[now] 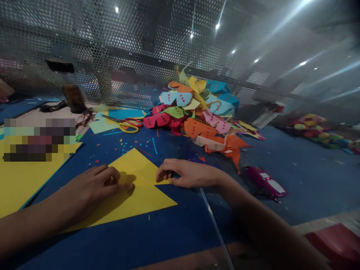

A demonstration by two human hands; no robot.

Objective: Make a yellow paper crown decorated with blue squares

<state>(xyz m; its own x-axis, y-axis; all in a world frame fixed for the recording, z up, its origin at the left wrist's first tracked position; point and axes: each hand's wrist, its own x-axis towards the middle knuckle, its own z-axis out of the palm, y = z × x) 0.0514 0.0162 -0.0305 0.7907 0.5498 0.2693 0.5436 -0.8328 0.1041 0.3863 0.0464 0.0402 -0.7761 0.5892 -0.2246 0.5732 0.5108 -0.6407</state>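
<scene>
A yellow sheet of paper [140, 198] with a notch in its right side lies on the blue tabletop. My left hand [95, 187] rests on the sheet's left part, fingers curled and thumb pressed along the paper near its middle. At the right, my right hand [182, 172] has its fingers bent around the tip above the notch, with the thumb against its edge. The undersides of both hands are hidden.
Red-and-yellow scissors [131, 125] lie beyond the sheet, near paper scraps. A heap of colourful folded paper shapes [194, 108] stands behind. A purple case [266, 182] is at right, a dark-lidded bottle [73, 93] back left, and yellow sheets [25, 180] at left.
</scene>
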